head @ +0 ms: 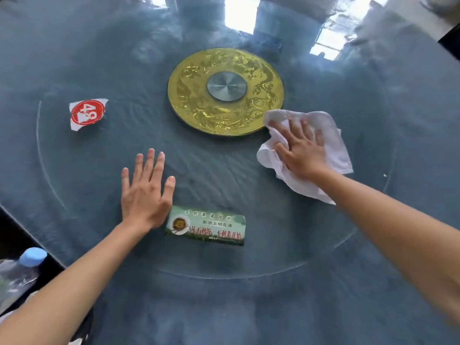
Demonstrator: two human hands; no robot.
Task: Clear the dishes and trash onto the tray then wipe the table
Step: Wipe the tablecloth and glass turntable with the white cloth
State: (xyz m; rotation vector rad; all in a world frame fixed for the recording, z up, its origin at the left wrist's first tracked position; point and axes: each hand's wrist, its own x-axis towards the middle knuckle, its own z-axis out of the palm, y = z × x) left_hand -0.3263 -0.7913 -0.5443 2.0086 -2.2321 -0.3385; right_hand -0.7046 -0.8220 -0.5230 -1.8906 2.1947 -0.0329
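My right hand (302, 148) lies flat with straight fingers on a white cloth (333, 145), pressing it onto the glass turntable (224, 170) just right of the gold centre disc (225, 92). My left hand (145, 190) rests flat on the glass, fingers spread and straight, holding nothing. A green printed sign (206, 225) lies right beside the left hand's wrist. A red and white number tag (87, 113) marked 48 sits on the glass to the far left.
The round table (249, 307) is covered in blue-grey cloth under glass. A plastic water bottle with a blue cap (22, 270) stands off the table's edge at the lower left. Window glare reflects across the far side.
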